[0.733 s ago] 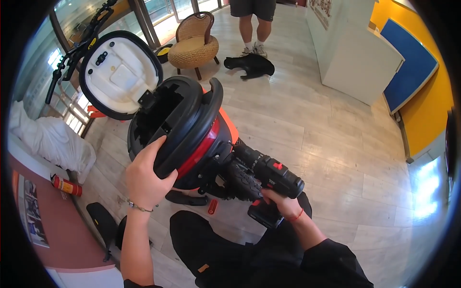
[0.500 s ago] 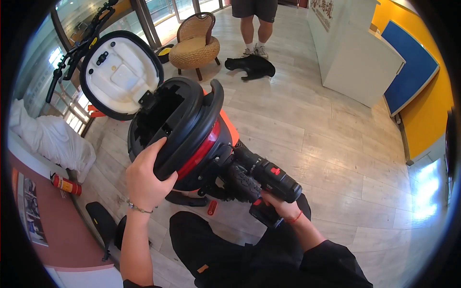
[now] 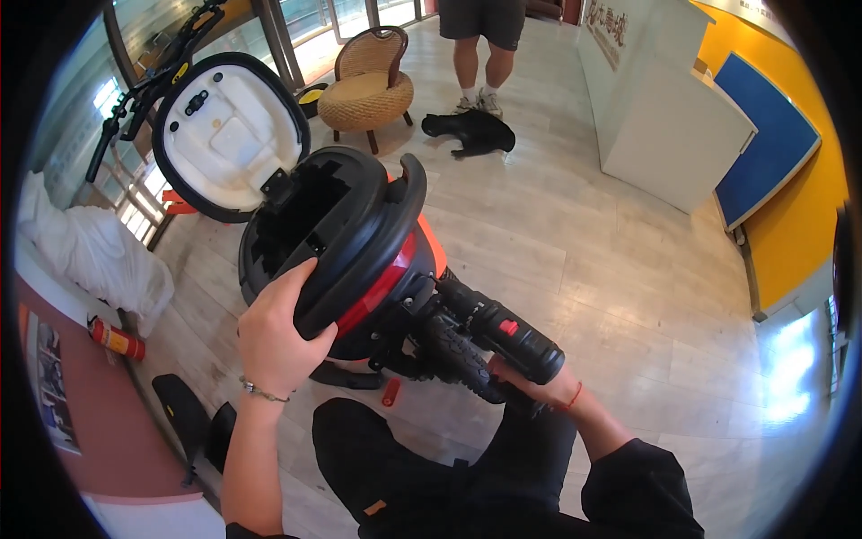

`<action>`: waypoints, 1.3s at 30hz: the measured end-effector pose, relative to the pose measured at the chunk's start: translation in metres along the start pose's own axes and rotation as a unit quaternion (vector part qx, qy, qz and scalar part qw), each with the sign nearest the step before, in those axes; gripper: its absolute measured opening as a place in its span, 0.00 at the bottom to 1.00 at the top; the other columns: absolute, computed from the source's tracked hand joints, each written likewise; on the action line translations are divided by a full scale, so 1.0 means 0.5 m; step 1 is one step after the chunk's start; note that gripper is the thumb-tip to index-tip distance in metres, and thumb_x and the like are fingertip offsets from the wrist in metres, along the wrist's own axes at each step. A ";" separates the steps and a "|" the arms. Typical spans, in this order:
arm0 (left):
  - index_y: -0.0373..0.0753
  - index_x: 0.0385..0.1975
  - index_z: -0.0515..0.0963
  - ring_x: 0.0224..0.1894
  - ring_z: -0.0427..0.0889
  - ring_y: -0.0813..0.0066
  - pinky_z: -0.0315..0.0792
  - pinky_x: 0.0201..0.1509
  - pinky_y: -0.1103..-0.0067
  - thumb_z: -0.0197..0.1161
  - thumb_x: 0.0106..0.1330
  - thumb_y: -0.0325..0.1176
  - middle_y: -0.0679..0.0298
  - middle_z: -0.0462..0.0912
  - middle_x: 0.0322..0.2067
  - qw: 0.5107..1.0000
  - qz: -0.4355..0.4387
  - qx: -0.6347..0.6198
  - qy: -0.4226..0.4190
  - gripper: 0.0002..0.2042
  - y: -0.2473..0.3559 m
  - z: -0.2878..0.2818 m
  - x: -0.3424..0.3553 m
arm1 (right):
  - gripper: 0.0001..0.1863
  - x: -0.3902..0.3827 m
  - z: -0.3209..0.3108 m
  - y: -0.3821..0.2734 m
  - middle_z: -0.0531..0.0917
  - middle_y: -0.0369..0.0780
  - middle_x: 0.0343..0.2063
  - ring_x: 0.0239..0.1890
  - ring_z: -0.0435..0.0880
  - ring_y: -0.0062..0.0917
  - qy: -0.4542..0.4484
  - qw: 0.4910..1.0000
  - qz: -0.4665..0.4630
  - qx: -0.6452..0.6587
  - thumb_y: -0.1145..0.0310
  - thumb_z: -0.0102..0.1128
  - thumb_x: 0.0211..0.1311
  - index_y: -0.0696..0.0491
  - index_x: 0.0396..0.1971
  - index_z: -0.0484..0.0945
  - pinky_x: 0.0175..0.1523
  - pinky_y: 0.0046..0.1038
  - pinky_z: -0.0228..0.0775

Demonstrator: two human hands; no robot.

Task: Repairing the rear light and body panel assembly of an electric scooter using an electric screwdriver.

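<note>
In front of me stands a black and orange electric scooter (image 3: 355, 225), its seat lid (image 3: 232, 135) tipped up to show a white underside and a dark storage opening. My left hand (image 3: 280, 328) grips the scooter's rear rim, fingers over the edge and thumb beside the red tail light (image 3: 379, 287). In my right hand (image 3: 536, 382) is a black cordless drill (image 3: 519, 340) with a red switch on top. The drill's front end points at the scooter's rear, just above the tyre (image 3: 456, 355); whether it touches a screw is hidden. Its lower part is largely out of sight.
A red cylinder-like object (image 3: 391, 392) lies on the floor below the scooter. Farther off are a wicker chair (image 3: 366, 90), a black shell-like panel (image 3: 471, 132) and a standing person (image 3: 480, 45). On the left are a fire extinguisher (image 3: 117, 339) and black panels (image 3: 184, 413).
My right hand has turned the drill slightly, so the battery base seen before is now hidden. My left hand keeps its place on the scooter. The whole view has shifted a little.
</note>
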State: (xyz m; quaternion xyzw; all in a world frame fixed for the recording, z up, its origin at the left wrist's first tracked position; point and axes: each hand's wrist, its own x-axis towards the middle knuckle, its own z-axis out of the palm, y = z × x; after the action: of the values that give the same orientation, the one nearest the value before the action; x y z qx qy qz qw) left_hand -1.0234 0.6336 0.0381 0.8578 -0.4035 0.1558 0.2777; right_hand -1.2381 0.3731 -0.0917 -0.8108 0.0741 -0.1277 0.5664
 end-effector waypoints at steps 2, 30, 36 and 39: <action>0.38 0.55 0.76 0.51 0.82 0.53 0.76 0.56 0.69 0.68 0.44 0.25 0.51 0.82 0.50 1.000 0.004 0.000 -0.003 0.31 0.002 -0.002 0.000 | 0.06 -0.009 0.009 -0.001 0.83 0.34 0.25 0.27 0.80 0.17 -0.003 0.992 0.100 0.075 0.73 0.64 0.60 0.55 0.36 0.80 0.35 0.24 0.75; 0.38 0.55 0.75 0.50 0.82 0.57 0.76 0.54 0.68 0.74 0.42 0.28 0.56 0.82 0.48 0.999 0.033 0.024 0.007 0.33 -0.005 -0.004 0.003 | 0.03 -0.004 0.043 -0.014 0.76 0.32 0.19 0.21 0.75 0.16 0.050 0.984 0.113 0.129 0.76 0.61 0.60 0.56 0.34 0.79 0.29 0.24 0.69; 0.38 0.55 0.75 0.50 0.82 0.57 0.76 0.54 0.68 0.74 0.42 0.28 0.56 0.82 0.49 0.999 0.026 0.023 0.005 0.33 -0.003 -0.005 0.002 | 0.04 -0.008 0.043 -0.015 0.77 0.33 0.18 0.22 0.76 0.16 0.057 0.976 0.142 0.153 0.74 0.62 0.60 0.56 0.28 0.77 0.30 0.25 0.69; 0.38 0.54 0.75 0.50 0.82 0.57 0.76 0.54 0.68 0.74 0.42 0.28 0.56 0.83 0.49 0.999 0.027 0.025 0.008 0.32 -0.003 -0.005 0.001 | 0.04 -0.008 0.044 -0.012 0.77 0.33 0.18 0.22 0.76 0.16 0.055 0.973 0.149 0.168 0.74 0.64 0.60 0.56 0.30 0.77 0.30 0.24 0.69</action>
State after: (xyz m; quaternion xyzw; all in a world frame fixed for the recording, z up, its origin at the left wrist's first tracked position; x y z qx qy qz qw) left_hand -1.0220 0.6357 0.0398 0.8518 -0.4206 0.1805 0.2548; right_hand -1.2355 0.3961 -0.0938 -0.6756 0.2026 -0.0969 0.7022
